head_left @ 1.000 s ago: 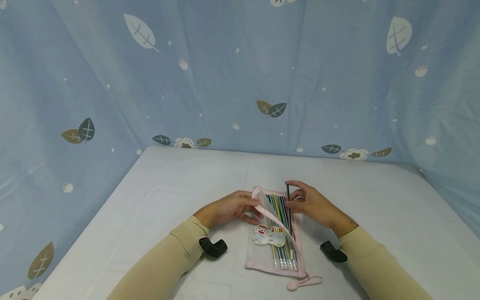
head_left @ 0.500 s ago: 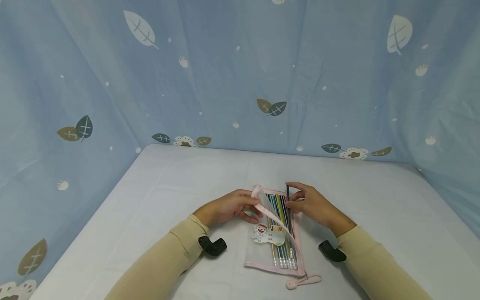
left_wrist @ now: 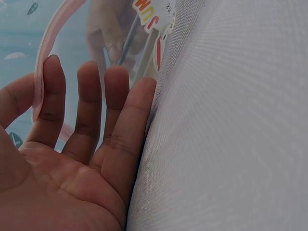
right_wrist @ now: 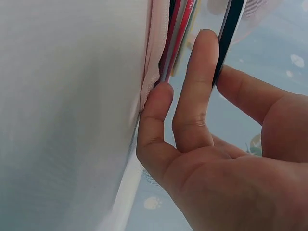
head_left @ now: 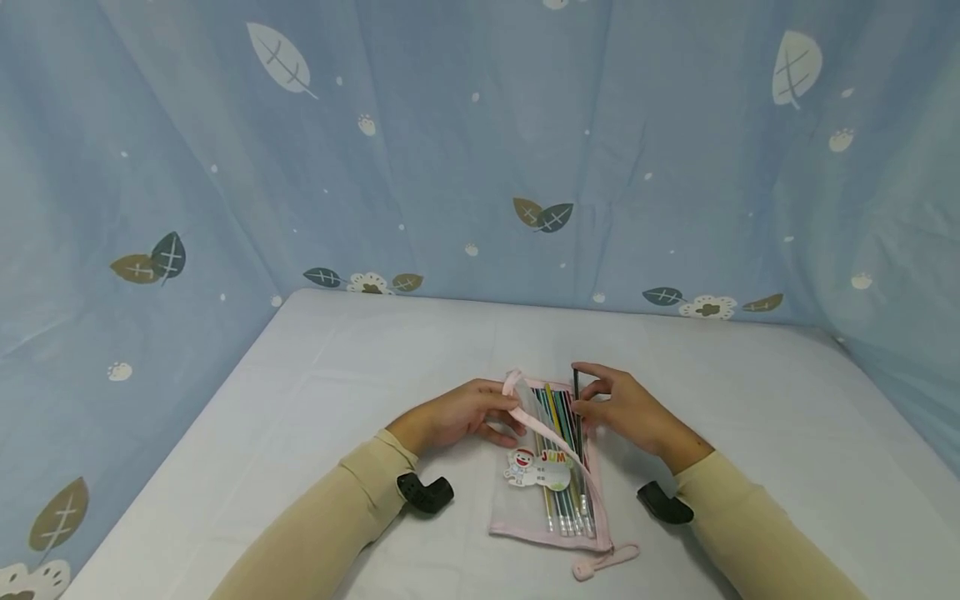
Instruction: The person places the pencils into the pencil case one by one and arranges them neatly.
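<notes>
A clear pencil pouch (head_left: 513, 512) with pink zipper edging lies unzipped on the white table, several pencils (head_left: 561, 408) of mixed colours inside, eraser ends toward the person. My left hand (head_left: 468, 412) pinches the pink zipper edge (left_wrist: 40, 82) between thumb and index finger, lifting the pouch's mouth; its other fingers hang loosely beneath. At the pouch's right side my right hand (head_left: 622, 412) holds a dark pencil (right_wrist: 228, 38) between thumb and fingers, the index finger on its upper end. That pencil's lower part lies inside the pouch. A cartoon label (head_left: 538, 469) marks the pouch front.
A pink zipper pull (head_left: 606, 562) trails from the pouch's near right corner. Black wrist-worn devices (head_left: 425, 493) sit on both wrists. Behind the white table (head_left: 375, 358) hangs a blue leaf-print curtain (head_left: 450, 150), which also covers both sides.
Both hands keep nearly the same place and hold. The loose pencils in the pouch have shifted slightly, and the zipper pull has swung a little.
</notes>
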`<state>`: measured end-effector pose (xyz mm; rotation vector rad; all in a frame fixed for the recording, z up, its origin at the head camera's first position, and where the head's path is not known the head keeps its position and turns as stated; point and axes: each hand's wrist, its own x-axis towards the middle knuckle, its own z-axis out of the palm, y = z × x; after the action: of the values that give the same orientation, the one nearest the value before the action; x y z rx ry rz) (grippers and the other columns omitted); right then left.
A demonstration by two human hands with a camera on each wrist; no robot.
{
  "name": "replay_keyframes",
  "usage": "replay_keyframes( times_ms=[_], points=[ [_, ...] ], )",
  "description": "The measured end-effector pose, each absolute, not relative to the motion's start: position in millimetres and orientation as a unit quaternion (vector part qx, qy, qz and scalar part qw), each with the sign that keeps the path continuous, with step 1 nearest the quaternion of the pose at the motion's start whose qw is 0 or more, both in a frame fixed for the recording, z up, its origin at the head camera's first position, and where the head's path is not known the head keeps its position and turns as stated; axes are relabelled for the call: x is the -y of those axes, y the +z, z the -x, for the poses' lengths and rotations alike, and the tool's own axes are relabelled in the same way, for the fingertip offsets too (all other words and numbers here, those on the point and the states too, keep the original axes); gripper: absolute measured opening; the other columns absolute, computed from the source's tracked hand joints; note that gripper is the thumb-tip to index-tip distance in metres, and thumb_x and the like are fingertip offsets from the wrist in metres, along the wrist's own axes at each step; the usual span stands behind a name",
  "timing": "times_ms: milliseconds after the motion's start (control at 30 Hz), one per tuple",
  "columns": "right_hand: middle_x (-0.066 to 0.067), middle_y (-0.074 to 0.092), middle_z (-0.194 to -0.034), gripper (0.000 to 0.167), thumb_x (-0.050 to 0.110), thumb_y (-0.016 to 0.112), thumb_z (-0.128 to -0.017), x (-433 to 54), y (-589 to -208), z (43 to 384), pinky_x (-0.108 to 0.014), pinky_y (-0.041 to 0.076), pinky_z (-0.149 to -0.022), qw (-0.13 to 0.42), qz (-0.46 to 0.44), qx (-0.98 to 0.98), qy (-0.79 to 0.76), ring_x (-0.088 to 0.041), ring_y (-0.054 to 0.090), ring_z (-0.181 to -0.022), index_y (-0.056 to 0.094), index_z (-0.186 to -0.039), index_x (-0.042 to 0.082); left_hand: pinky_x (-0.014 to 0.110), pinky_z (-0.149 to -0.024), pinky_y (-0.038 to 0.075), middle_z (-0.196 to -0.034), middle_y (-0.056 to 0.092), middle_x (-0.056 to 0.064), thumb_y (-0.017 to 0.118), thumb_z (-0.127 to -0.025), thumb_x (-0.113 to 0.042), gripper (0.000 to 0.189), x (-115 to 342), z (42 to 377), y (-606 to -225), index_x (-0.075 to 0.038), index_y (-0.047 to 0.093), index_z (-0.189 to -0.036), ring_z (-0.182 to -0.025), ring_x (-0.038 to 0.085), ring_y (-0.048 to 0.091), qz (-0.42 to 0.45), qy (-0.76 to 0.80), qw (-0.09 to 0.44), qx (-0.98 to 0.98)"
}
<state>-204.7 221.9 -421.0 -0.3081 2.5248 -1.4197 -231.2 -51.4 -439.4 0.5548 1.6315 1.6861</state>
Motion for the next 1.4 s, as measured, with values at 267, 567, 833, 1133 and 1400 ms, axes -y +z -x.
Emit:
replay_keyframes(
  times_ms=[267, 567, 833, 1133, 1400],
  points=[
    [-0.014, 0.064, -0.103, 0.071, 0.016, 0.072, -0.091, -220, -424, 203, -0.031, 0.056, -0.074, 0.135, 0.117, -0.851, -0.493, -0.022, 0.069, -0.072, 0.037, -0.152, 0.007, 0.044, -0.092, 0.06, -0.093, 0.07, 0.004, 0.051, -0.103, -0.018, 0.018, 50, 231, -444, -0.008, 0.066, -0.099, -0.093, 0.017, 0.069, -0.222, 0.654, 0.358, -0.629],
    [-0.012, 0.065, -0.094, 0.073, 0.014, 0.075, -0.088, -216, -430, 202, -0.028, 0.054, -0.064, 0.125, 0.137, -0.86, -0.475, -0.021, 0.067, -0.07, 0.038, -0.15, 0.001, 0.044, -0.091, 0.06, -0.093, 0.07, 0.004, 0.05, -0.103, -0.016, 0.016, 51, 229, -444, -0.008, 0.065, -0.101, -0.092, 0.015, 0.069, -0.213, 0.655, 0.358, -0.631],
    [-0.01, 0.063, -0.085, 0.067, 0.013, 0.076, -0.087, -211, -429, 198, -0.024, 0.048, -0.053, 0.109, 0.165, -0.876, -0.441, -0.016, 0.06, -0.063, 0.045, -0.144, -0.004, 0.043, -0.09, 0.061, -0.091, 0.07, 0.005, 0.05, -0.103, -0.016, 0.017, 51, 229, -445, -0.009, 0.065, -0.098, -0.091, 0.015, 0.069, -0.216, 0.654, 0.358, -0.63],
    [-0.009, 0.061, -0.085, 0.063, 0.012, 0.074, -0.089, -211, -433, 199, -0.023, 0.049, -0.05, 0.112, 0.188, -0.875, -0.432, -0.013, 0.058, -0.065, 0.047, -0.143, -0.006, 0.041, -0.088, 0.061, -0.09, 0.07, 0.005, 0.05, -0.103, -0.016, 0.017, 49, 231, -447, -0.008, 0.064, -0.099, -0.089, 0.015, 0.069, -0.211, 0.653, 0.358, -0.633],
    [-0.011, 0.064, -0.089, 0.052, 0.012, 0.064, -0.097, -212, -429, 194, -0.026, 0.051, -0.055, 0.091, 0.179, -0.881, -0.428, -0.02, 0.063, -0.067, 0.047, -0.144, 0.0, 0.037, -0.083, 0.063, -0.089, 0.069, 0.004, 0.05, -0.103, -0.019, 0.019, 46, 230, -449, -0.005, 0.063, -0.104, -0.087, 0.015, 0.069, -0.208, 0.645, 0.351, -0.646]
  ],
)
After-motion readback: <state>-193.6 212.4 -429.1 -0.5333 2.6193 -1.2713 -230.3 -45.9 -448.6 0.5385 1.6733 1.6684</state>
